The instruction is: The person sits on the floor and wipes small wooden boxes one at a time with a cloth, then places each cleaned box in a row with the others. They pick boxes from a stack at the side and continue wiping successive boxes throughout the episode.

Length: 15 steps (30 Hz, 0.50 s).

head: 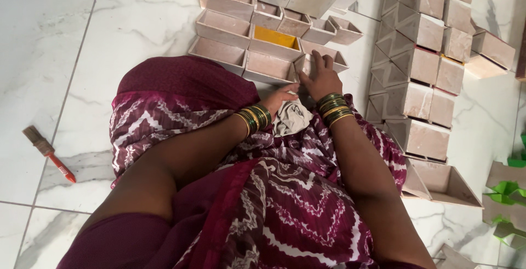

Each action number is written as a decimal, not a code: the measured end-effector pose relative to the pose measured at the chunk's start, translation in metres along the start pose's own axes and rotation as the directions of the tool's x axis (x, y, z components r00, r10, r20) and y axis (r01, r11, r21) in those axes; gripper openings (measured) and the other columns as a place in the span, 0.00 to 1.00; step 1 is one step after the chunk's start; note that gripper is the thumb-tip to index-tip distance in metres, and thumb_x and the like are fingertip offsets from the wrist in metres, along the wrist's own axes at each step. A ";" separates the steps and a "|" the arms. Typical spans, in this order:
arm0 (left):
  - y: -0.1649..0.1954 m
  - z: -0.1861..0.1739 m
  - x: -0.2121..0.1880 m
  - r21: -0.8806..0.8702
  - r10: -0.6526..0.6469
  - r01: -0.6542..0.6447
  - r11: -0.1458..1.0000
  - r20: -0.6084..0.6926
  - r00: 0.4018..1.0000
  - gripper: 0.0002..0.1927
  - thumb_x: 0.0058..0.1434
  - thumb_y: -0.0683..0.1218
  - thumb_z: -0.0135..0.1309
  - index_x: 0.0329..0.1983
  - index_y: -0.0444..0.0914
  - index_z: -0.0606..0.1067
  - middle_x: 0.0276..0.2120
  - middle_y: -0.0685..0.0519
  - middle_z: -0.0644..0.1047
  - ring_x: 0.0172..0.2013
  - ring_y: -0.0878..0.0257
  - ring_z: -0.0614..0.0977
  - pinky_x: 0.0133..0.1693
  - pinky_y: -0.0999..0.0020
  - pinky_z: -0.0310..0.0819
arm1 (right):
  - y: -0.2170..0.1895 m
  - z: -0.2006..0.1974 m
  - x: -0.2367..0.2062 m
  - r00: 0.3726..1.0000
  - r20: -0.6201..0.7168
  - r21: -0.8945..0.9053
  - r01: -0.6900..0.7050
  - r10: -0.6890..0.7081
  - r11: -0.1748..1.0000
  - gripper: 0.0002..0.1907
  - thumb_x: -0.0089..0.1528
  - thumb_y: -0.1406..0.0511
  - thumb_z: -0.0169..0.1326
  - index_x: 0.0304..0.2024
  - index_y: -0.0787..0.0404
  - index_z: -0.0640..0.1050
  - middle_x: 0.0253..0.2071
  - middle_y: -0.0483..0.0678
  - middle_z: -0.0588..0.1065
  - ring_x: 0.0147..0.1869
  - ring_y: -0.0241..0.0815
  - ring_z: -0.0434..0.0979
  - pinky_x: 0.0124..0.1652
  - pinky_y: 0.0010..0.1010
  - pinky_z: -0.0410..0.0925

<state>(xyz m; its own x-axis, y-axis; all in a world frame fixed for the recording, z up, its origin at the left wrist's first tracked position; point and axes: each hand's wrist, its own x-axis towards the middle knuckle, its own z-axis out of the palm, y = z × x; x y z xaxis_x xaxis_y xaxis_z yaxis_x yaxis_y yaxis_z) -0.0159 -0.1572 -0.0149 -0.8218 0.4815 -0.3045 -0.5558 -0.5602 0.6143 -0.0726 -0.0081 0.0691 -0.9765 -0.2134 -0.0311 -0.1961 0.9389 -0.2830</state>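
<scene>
Left hand [278, 99] half-hidden, grey cloth [292, 118] bunched

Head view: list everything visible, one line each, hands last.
open boxes: about a dozen, pinkish-beige, in rows on the floor ahead of the hands
yellow-lined box: one, yellow inside, middle of those rows
stacked boxes: a tall pile, beige, on their sides at right
open tray box: one, beige, on the floor at lower right
green-edged pieces: a few, beige with green, right edge
paintbrush: one, red handle, on the floor at left
cloth: one, grey, crumpled on the lap
floor: white marble tiles
left hand: green and gold bangles, fingers by the cloth
right hand: same bangles, flat on a near box
</scene>
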 end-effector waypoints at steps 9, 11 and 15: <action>0.000 -0.001 0.000 -0.078 -0.041 0.044 0.996 0.037 0.998 0.40 0.63 0.40 0.49 0.78 0.38 0.49 0.75 0.51 0.57 0.63 0.57 0.73 0.61 0.58 0.71 | 0.002 0.001 0.001 1.000 0.004 -0.001 -0.007 0.007 1.000 0.43 0.61 0.45 0.58 0.73 0.48 0.59 0.70 0.62 0.59 0.54 0.66 0.77 0.46 0.51 0.73; -0.001 -0.001 0.002 -0.071 -0.030 0.033 0.997 0.044 0.999 0.41 0.63 0.40 0.49 0.78 0.38 0.48 0.76 0.52 0.55 0.65 0.58 0.72 0.62 0.58 0.70 | 0.002 0.004 0.001 1.000 0.010 -0.007 -0.010 0.011 1.000 0.41 0.62 0.45 0.57 0.73 0.48 0.60 0.71 0.64 0.57 0.53 0.68 0.77 0.47 0.52 0.73; 0.000 -0.001 0.002 -0.068 -0.032 0.036 0.997 0.062 0.998 0.41 0.62 0.40 0.50 0.78 0.38 0.49 0.76 0.50 0.56 0.65 0.57 0.71 0.62 0.58 0.70 | 0.001 0.006 0.000 0.999 0.020 -0.002 -0.038 0.038 0.999 0.40 0.63 0.45 0.56 0.72 0.47 0.61 0.72 0.63 0.57 0.53 0.69 0.77 0.48 0.52 0.72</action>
<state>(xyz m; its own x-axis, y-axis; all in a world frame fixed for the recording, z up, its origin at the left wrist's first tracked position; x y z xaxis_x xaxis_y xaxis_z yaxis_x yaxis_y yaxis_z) -0.0176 -0.1575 -0.0163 -0.7945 0.5400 -0.2778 -0.5920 -0.5870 0.5522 -0.0727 -0.0091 0.0627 -0.9813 -0.1828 -0.0609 -0.1590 0.9468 -0.2798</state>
